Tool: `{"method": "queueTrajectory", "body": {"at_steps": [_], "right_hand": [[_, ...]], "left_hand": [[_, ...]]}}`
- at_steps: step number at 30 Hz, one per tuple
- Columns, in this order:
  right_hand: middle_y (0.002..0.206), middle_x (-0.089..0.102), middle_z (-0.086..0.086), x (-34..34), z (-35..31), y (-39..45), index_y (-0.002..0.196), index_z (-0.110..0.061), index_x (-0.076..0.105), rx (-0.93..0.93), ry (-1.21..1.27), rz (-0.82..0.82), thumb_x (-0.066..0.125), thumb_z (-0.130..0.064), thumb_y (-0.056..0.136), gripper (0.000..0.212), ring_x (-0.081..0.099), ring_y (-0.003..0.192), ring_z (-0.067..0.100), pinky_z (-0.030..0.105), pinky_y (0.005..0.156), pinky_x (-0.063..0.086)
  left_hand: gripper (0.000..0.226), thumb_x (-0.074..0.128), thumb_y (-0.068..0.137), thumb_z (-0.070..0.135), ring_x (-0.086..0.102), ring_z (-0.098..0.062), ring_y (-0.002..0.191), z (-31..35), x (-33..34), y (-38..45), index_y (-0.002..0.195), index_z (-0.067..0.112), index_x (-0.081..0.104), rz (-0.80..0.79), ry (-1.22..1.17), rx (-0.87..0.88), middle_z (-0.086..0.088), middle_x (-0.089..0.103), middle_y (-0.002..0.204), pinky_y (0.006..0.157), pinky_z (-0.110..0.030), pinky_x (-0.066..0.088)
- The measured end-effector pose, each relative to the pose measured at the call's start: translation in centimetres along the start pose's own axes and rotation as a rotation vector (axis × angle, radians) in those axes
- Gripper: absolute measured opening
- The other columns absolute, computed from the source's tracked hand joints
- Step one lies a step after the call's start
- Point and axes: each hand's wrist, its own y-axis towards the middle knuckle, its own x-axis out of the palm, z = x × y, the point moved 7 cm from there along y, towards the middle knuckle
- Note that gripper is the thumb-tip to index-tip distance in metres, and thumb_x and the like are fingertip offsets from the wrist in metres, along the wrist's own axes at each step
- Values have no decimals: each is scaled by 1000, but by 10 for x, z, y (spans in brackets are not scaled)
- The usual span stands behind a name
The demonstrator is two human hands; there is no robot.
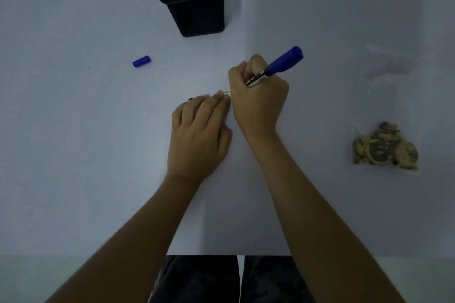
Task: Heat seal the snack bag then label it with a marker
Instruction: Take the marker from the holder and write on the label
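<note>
My right hand grips a blue marker, its tip pointing down and left and hidden behind the fingers. My left hand lies flat on the table, fingers straight, pressing down a small white label of which only a sliver shows at the fingertips. The marker's blue cap lies loose on the table to the far left. A clear snack bag with brown cookies inside rests at the right, apart from both hands.
A black mesh pen holder stands at the back centre. A faint clear plastic piece lies at the far right. The table's near edge runs across the bottom, with my dark-trousered legs below it.
</note>
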Motion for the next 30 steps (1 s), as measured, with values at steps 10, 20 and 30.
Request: {"method": "queueTrajectory", "body": {"at_steps": [10, 20, 30], "right_hand": [[47, 50, 5, 1, 2, -2, 60, -8, 49, 11, 10, 15, 51, -24, 85, 29, 49, 40, 20, 35, 39, 45], [45, 48, 5, -2, 1, -1, 58, -15, 43, 18, -25, 45, 48, -23, 82, 25, 46, 38, 22, 34, 39, 41], [45, 40, -5, -2, 0, -1, 59, -19, 36, 30, -40, 42, 52, -18, 82, 28, 43, 36, 19, 22, 40, 32]], "left_hand": [[41, 55, 86, 20, 49, -27, 115, 0, -1, 0, 125, 7, 57, 8, -5, 3, -11, 62, 124, 100, -38, 33], [41, 54, 86, 19, 48, -26, 115, 0, -2, -1, 125, 6, 58, 28, -9, 10, -11, 62, 125, 100, -38, 33], [42, 56, 86, 18, 49, -27, 116, -2, -2, -2, 126, 6, 57, 27, -7, 15, -11, 60, 127, 101, -39, 33]]}}
